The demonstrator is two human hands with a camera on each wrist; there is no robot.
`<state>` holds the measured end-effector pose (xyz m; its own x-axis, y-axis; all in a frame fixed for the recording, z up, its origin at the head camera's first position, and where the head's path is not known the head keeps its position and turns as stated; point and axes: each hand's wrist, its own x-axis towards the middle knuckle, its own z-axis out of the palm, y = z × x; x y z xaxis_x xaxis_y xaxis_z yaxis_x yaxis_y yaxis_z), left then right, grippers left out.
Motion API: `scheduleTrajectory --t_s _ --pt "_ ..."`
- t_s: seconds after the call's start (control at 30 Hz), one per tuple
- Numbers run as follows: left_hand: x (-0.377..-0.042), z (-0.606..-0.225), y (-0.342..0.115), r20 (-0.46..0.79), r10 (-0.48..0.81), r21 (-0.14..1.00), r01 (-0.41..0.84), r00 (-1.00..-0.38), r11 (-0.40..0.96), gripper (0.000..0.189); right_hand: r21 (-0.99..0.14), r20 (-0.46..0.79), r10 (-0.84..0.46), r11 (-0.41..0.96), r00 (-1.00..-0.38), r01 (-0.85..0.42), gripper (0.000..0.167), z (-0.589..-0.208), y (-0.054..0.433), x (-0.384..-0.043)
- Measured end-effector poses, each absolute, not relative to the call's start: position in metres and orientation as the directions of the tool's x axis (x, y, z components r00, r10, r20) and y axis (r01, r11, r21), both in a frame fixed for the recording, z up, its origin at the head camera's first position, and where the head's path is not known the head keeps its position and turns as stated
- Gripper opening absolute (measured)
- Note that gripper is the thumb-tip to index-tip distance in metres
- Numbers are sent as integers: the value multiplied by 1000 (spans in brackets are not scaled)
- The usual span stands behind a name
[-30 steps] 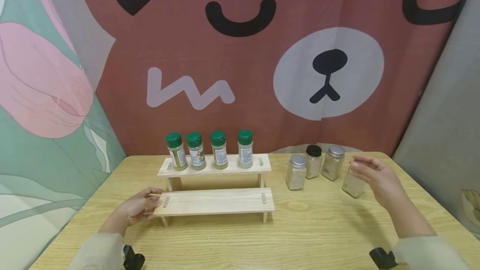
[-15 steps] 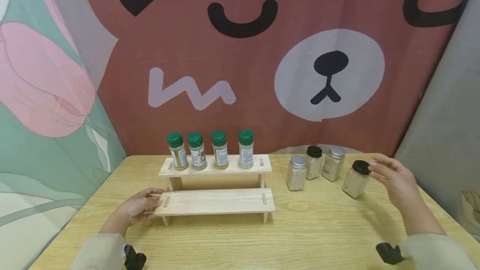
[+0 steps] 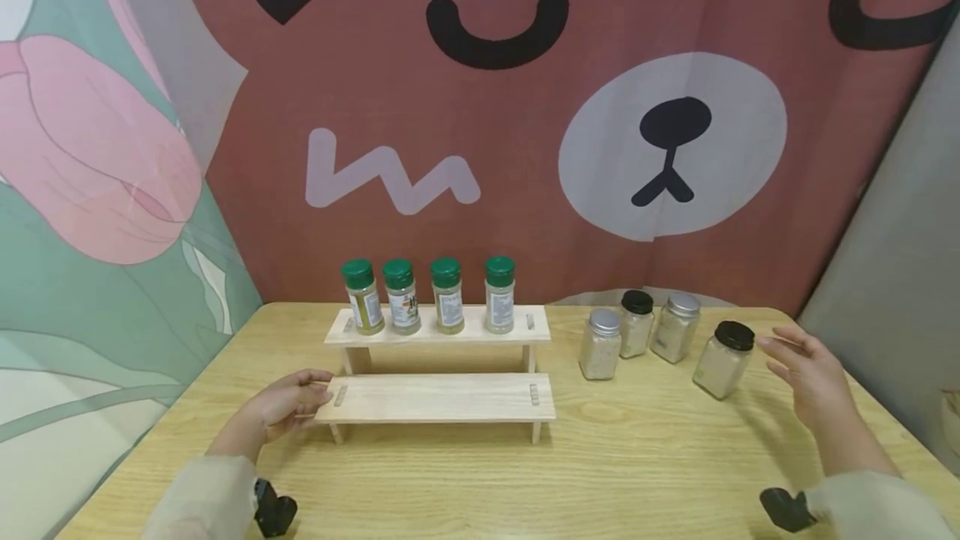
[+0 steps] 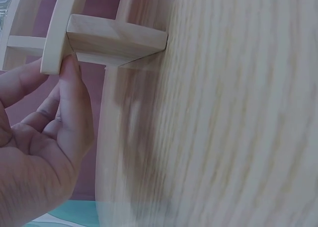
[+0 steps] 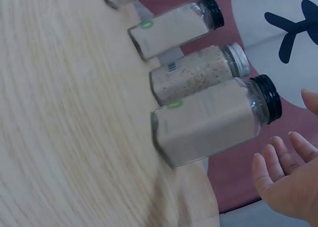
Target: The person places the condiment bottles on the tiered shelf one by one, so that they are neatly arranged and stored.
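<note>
My left hand [image 3: 288, 402] pinches the left end of the lower board [image 3: 442, 398] of a pale wooden two-tier rack. In the left wrist view, thumb and fingers meet around the board's end [image 4: 57, 38]. Four would be too exact for the upper board [image 3: 442, 336], which bears several green-capped spice shakers [image 3: 447, 298] in a row. To the right, my right hand [image 3: 813, 377] hovers with relaxed fingers beside a square glass jar [image 3: 722, 365] with a black lid. The right wrist view shows a gap between that hand [image 5: 293, 182] and the jar's lid [image 5: 268, 99].
Left of the nearest jar stand a silver-lidded jar [image 3: 675, 332], another black-lidded jar [image 3: 636, 327] and a second silver-lidded jar [image 3: 602, 348]. All rest on the wooden table [image 3: 480, 490]. A curtain with a bear print [image 3: 517, 123] hangs behind the table.
My right hand has drawn back to the right from the black-lidded jar, whose lid now shows fully. The left hand keeps its hold on the rack. The head view has shifted slightly.
</note>
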<state>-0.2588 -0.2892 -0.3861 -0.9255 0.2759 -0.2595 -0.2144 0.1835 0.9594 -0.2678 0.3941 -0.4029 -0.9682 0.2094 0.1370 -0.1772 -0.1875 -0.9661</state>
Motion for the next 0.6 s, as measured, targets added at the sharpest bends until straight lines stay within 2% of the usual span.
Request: scheduleTrajectory --t_s 0.13,0.27,0.43,0.6 --pt "-254 -383 -283 -271 217 952 -227 -938 206 55 -984 106 170 -127 -980 -128 27 -387 372 -256" --pt "-252 -383 -282 -284 189 948 -245 -940 203 49 -996 85 161 2 -983 -86 32 -407 380 -270" --pt "-252 -383 -282 -295 172 948 -266 -940 174 50 -995 81 178 72 -981 -69 38 -432 394 -291" --pt "-252 -381 -281 -309 166 946 -285 -937 151 52 -983 46 182 184 -982 -12 35 -420 378 -284"
